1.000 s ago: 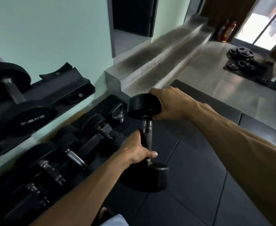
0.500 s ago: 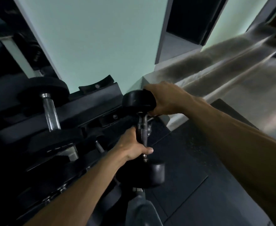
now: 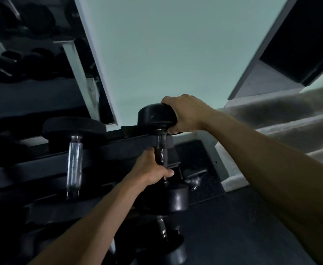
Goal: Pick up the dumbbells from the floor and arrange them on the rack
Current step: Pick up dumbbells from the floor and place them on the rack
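Two hands carry a dumbbell (image 3: 161, 159) at the rack's (image 3: 128, 148) right end: left hand (image 3: 153, 169) grips the handle, right hand (image 3: 183, 115) cups the far head. Best lowered level, fingers kept clear of the rail.

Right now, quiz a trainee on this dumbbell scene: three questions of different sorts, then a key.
1. True or false: the left hand grips the carried dumbbell by its handle.
2. Which part does the right hand hold? A) the handle B) the far end weight C) the rack
3. Fill in: a second dumbbell already sits on the rack, to the ____ of the carried one.

Key: 1 true; 2 B; 3 left.
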Demonstrator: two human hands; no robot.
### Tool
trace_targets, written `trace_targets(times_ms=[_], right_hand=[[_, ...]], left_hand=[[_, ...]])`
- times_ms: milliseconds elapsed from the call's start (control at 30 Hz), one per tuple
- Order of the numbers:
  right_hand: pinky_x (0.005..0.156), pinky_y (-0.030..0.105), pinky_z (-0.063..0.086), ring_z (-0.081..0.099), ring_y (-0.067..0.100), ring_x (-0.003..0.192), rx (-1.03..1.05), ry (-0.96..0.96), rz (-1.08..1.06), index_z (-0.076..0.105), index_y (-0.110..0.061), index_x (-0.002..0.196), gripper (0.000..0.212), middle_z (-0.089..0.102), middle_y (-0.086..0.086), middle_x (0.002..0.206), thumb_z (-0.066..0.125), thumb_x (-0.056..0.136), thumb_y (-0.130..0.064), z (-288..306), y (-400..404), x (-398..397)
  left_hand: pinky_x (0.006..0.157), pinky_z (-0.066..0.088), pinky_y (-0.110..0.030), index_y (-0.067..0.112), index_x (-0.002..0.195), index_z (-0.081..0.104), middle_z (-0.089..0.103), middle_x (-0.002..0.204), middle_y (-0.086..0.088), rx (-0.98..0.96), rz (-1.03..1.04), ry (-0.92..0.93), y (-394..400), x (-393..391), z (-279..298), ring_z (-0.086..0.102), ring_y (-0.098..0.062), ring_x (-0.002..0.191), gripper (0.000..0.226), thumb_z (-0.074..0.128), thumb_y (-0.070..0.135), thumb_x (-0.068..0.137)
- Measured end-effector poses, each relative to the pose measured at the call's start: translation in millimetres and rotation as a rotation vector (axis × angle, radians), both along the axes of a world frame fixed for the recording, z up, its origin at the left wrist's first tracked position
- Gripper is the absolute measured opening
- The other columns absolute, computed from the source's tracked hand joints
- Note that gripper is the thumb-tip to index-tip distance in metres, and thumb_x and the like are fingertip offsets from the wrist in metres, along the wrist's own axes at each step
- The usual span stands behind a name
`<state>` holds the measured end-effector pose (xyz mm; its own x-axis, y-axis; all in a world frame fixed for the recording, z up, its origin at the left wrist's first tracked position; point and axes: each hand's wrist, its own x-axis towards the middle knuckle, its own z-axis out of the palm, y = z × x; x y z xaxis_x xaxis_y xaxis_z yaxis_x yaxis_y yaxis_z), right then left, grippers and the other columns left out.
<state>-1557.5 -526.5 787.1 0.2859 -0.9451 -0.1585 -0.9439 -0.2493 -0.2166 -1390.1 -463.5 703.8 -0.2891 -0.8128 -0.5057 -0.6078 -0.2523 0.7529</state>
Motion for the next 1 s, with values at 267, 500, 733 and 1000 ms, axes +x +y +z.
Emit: trace_targets(times_ms=[267,500,733,1000], right_hand=[[0.079,0.044,0.053,0.06,0.026,0.091,0.094,-0.041,0.058,0.051,-0.025,0.118,0.063,0.066,0.001,0.1,0.083,0.063,-0.03,-40,-63,12],[0.079,0.043,0.052,0.06,0.024,0.093,0.108,-0.054,0.099,0.049,-0.025,0.121,0.065,0.067,0.0,0.102,0.082,0.065,-0.027,-52,-66,5],[0.077,0.042,0.052,0.06,0.024,0.092,0.093,-0.116,0.039,0.049,-0.029,0.119,0.062,0.065,-0.002,0.1,0.081,0.065,-0.026,-57,-60,10],[0.087,0.042,0.048,0.056,0.029,0.107,0.052,-0.136,-0.032,0.037,-0.022,0.138,0.079,0.056,0.005,0.121,0.08,0.072,-0.026,-63,-49,14]], left_hand=[[0.092,0.05,-0.037,0.019,0.11,0.056,0.066,0.106,0.001,0.024,0.135,-0.065,-38,0,-31,0.063,-0.019,0.098,0.06,0.088,0.022,0.059],[0.083,0.047,-0.028,0.016,0.115,0.049,0.06,0.106,0.001,0.02,0.137,-0.073,-34,-12,-39,0.059,-0.02,0.1,0.059,0.084,0.023,0.067],[0.081,0.042,-0.025,0.02,0.115,0.05,0.057,0.103,0.007,0.017,0.116,-0.026,-33,-6,-34,0.055,-0.014,0.097,0.058,0.083,0.025,0.068],[0.08,0.035,-0.017,0.017,0.128,0.043,0.05,0.118,0.009,-0.07,0.024,-0.03,-18,6,-26,0.045,-0.005,0.101,0.056,0.071,0.034,0.082]])
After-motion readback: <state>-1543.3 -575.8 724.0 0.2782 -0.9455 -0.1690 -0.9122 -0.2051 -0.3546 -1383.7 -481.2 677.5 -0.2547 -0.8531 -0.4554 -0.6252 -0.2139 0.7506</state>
